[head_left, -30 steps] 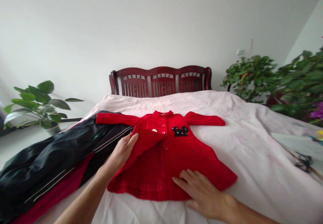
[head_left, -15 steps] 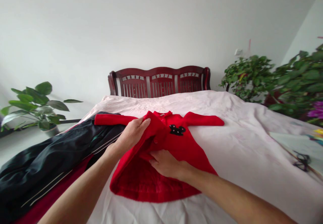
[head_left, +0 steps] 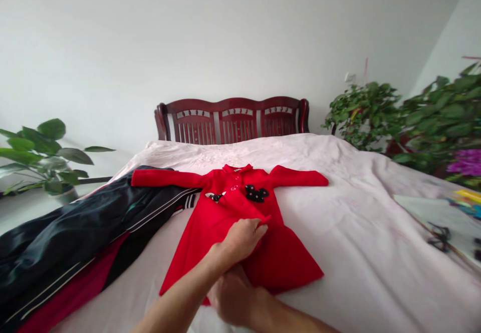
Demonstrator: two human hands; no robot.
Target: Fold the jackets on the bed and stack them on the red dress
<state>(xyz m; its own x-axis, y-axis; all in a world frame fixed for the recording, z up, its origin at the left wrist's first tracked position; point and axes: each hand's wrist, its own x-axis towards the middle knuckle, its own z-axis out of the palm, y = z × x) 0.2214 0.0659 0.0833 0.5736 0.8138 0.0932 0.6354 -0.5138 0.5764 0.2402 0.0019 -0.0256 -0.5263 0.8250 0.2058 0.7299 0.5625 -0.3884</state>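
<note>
A child's red coat (head_left: 296,258) lies front up on the bed, its sleeves stretched out to both sides. Black dotted mouse-head patches and small buttons mark its chest. My left hand (head_left: 242,238) pinches the front edge of the coat, lifting it into a fold just below the chest. Closer to me, my right hand (head_left: 233,295) is closed at the coat's lower front near the hem, partly behind my left wrist. Its fingertips are hidden and a little blurred.
Dark trousers with white stripes (head_left: 75,238) lie to the left, under one coat sleeve. A pale sheet (head_left: 361,253) covers the bed before a dark red wooden headboard (head_left: 240,117). Plants (head_left: 361,112) stand on both sides. Black-framed glasses (head_left: 439,237) rest at the right.
My left hand has moved right and toward me, bringing the coat's left front panel down over the lining. My right hand has come back toward the hem, beneath my left wrist.
</note>
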